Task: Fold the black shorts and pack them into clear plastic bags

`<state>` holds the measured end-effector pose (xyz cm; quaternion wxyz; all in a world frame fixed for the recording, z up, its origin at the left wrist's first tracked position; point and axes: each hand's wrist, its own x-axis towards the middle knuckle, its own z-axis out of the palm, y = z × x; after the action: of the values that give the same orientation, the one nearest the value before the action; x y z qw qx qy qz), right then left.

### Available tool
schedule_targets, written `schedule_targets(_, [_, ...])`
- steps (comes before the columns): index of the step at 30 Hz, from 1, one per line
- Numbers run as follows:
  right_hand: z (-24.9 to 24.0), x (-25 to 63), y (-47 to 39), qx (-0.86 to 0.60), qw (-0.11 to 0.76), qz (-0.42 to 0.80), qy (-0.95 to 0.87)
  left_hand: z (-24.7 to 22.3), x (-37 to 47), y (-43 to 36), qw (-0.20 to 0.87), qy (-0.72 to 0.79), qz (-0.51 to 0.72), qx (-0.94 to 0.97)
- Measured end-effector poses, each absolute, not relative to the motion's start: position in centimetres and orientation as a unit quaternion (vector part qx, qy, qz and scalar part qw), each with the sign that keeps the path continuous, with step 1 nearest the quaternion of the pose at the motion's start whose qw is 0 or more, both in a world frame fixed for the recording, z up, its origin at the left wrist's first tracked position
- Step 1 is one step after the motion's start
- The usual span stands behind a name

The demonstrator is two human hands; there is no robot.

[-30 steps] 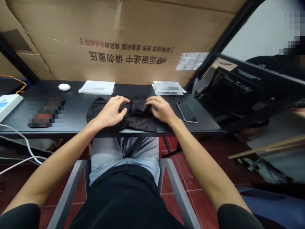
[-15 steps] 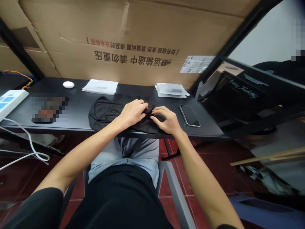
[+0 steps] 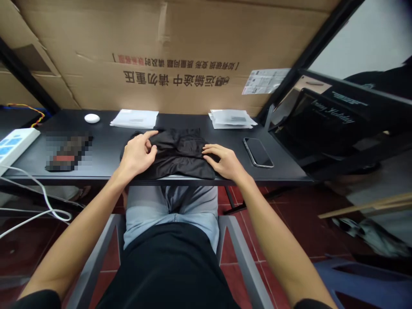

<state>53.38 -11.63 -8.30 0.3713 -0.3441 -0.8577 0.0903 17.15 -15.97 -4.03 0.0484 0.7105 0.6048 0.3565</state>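
A piece of thin black cloth point(image 3: 180, 150), creased and gathered, lies on the dark desk in front of me. My left hand point(image 3: 139, 152) rests on its left end, index finger and thumb stretched apart and the other fingers partly curled. Nothing shows between them. At the right end, my right hand point(image 3: 223, 162) has its thumb and fingertips close together on the cloth's edge, in a loose pinch. Part of the cloth's left end is hidden under my left hand.
Along the back lie two stacks of white packets point(image 3: 134, 118) point(image 3: 232, 119) and a white oval case point(image 3: 92, 118). A phone point(image 3: 258, 152) lies at right, a blurred dark item point(image 3: 69, 152) at left. A power strip point(image 3: 16, 146) with white cables sits far left. Cardboard point(image 3: 183, 38) stands behind.
My left hand has moved left from the cloth's middle to its left end, and its fingers have spread. The cloth's middle is uncovered and lies flatter. My right hand stays at the right end.
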Motion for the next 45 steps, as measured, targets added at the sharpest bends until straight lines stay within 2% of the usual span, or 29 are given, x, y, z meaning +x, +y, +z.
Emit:
schedule_targets(4, [-8.3,53.3,-11.7,-0.350,0.369,0.090,-0.856,-4.2,18.6,-17.1,-0.020,0.597,0.349,0.722])
schedule_targets(11, [-8.0,53.2,-12.1,-0.356,0.363,0.083,-0.857,-4.4,22.3,-14.8,-0.041,0.608,0.275,0.744])
schedule_targets(19, [-8.3,53.2,-11.8,-0.354,0.363,0.078,-0.858,-3.4,15.6,-14.0,-0.028,0.670,0.359,0.649])
schedule_targets(26, [-8.3,53.2,-11.8,-0.355,0.364,0.087,-0.857,-4.5,9.9,-17.3,0.014,0.729,0.292,0.619])
schedule_targets(32, [-7.7,53.2,-10.9,-0.378,0.376,0.087,-0.841,-4.0,9.8,-16.8,-0.058,0.658,0.320,0.679])
schedule_targets(35, [-7.6,53.0,-9.2,-0.399,0.384,0.088,-0.828,-3.4,10.7,-14.7,-0.043,0.605,0.273,0.747])
schedule_targets(40, [-7.5,52.3,-7.0,-0.436,0.341,0.085,-0.829,-3.3,11.4,-12.1,-0.011,0.608,0.224,0.762])
schedule_targets(45, [-6.3,52.1,-8.3,-0.415,0.411,0.094,-0.806,-2.2,11.0,-14.2,-0.006,0.576,0.290,0.764])
